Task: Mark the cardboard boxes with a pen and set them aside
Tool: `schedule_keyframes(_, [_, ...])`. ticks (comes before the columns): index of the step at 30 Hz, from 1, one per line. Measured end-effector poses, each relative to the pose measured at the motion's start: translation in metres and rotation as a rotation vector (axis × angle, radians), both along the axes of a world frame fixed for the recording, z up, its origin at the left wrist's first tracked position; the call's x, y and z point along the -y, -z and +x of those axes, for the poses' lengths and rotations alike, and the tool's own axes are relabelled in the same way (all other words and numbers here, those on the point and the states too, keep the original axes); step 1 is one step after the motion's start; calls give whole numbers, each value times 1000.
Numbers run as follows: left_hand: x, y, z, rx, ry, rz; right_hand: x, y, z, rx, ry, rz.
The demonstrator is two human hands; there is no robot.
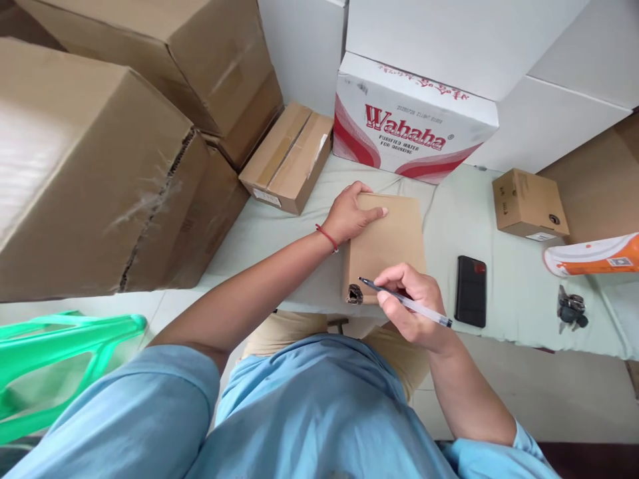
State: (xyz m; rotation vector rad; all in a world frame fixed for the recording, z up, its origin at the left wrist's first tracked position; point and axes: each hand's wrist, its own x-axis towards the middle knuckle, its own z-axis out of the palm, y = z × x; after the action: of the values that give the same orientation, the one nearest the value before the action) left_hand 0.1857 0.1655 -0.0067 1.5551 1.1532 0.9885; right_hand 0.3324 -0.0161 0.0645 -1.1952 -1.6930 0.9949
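Note:
A flat brown cardboard box (387, 233) lies on the pale green cloth close to my body, with a dark, inked patch (355, 294) at its near left corner. My left hand (352, 213) grips the box's far left part, thumb on the top face and fingers over the far edge. A red string bracelet circles that wrist. Between the thumb and fingers of my right hand (410, 303) is a pen (414, 306), its tip just above the box near the dark patch.
A black phone (470, 291), keys (572, 309), a small brown box (530, 205) and an orange-white packet (594, 256) lie on the right. Behind stand a Wahaha carton (409, 123) and a taped box (287, 158). Large cartons (94, 173) and a green stool (114, 326) are left.

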Motion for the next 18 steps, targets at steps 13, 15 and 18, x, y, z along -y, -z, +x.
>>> schedule_keyframes(13, [4,-1,2,28,-21,-22,-7,0,-7,170,-58,167])
schedule_keyframes(15, [4,-1,2,31,-21,-24,-8,-1,-8,184,-57,178])
schedule_keyframes(18, [4,0,2,36,-21,-21,-10,-1,-8,210,-58,187])
